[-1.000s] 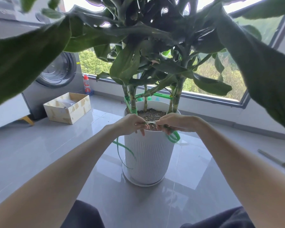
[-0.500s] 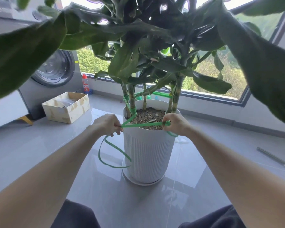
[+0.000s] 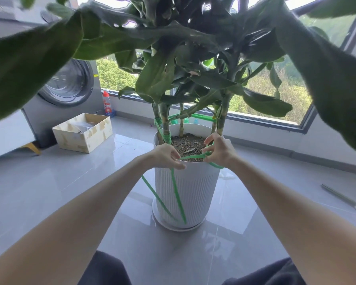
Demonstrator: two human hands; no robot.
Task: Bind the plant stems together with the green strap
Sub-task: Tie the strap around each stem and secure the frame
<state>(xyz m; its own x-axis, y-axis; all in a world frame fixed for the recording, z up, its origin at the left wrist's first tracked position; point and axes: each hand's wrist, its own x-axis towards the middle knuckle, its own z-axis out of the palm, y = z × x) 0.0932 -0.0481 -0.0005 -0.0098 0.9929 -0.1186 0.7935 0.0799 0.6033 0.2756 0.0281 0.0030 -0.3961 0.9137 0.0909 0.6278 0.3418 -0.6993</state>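
Note:
A tall leafy plant stands in a white ribbed pot [image 3: 188, 188] on the floor. Its stems [image 3: 164, 122] rise from the soil, with a green strap [image 3: 191, 157] wound round the left stems and stretched across to the right ones. My left hand [image 3: 166, 156] pinches the strap at the pot's near rim; a long loop of strap hangs from it down the pot's front. My right hand [image 3: 219, 150] grips the strap's other part over the rim, fingers curled round it. A short taut piece runs between both hands.
A cardboard box [image 3: 83, 132] sits on the grey tiled floor to the left, in front of a washing machine [image 3: 66, 87]. A red-capped bottle [image 3: 107, 105] stands by the window sill. Large leaves hang close overhead. A thin rod [image 3: 343, 199] lies on the floor at right.
My hands have come closer together over the pot's near rim. The hanging loop of strap has swung from the left side to the front of the pot.

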